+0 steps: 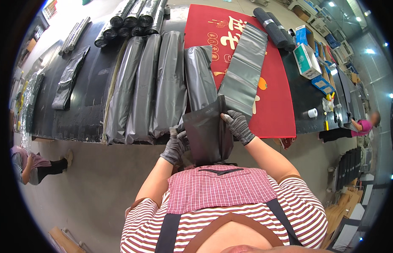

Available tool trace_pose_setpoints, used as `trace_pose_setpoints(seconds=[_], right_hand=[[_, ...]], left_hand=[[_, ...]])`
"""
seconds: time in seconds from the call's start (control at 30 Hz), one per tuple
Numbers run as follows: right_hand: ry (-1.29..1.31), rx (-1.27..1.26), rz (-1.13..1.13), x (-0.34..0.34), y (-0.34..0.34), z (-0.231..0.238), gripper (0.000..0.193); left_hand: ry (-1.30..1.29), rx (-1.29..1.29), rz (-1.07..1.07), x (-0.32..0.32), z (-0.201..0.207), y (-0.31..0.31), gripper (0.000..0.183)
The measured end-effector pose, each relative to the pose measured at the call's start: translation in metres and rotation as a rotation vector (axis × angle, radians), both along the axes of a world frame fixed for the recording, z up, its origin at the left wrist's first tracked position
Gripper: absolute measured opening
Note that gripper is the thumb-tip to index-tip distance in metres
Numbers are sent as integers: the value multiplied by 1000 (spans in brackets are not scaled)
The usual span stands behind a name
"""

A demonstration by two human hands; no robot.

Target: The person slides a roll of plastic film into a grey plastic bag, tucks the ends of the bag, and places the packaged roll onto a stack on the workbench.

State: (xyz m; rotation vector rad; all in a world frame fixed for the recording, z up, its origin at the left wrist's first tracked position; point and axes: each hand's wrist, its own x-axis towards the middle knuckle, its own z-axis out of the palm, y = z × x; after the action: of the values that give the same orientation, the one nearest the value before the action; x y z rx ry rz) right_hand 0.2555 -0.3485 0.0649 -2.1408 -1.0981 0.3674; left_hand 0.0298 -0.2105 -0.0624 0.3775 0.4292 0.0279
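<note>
Between my hands, in front of my body, hangs a black plastic bag [205, 133] at the table's front edge. My right hand [239, 126], in a grey knit glove, pinches its upper right edge with thumb and fingers. My left hand [174, 147], gloved alike, is closed at the bag's left side; part of its fingers is hidden. Just beyond the bag lies a grey plastic-wrapped roll [200, 80], its near end hidden by the bag. Right of it, a flat grey plastic sleeve [245, 67] lies across a red printed mat [279, 101].
Several grey wrapped rolls [169, 80] lie left of the bag on the black table [89, 92]. Farther back are stacked black rolls [133, 19] and dark rolls [274, 27]. Boxes [307, 61] and a white tape roll [312, 113] sit right. Other people stand at both sides.
</note>
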Motion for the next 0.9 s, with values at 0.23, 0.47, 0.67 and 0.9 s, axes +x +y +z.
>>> trace_pose_setpoints(seconds=[0.23,0.47,0.67,0.9], right_hand=[[-47,-20,14,11,13,-42,37],[143,-313,10,25,19,-83,39],[101,-304,-60,22,16,-75,42],[-407,-43,99,5,29,-42,37]], left_hand=[[243,768,-29,9,65,-23,43],[699,952,18,30,11,-15,41],[850,1793,-304,21,107,-12,40],[398,2141,-220,76,60,-28,81]])
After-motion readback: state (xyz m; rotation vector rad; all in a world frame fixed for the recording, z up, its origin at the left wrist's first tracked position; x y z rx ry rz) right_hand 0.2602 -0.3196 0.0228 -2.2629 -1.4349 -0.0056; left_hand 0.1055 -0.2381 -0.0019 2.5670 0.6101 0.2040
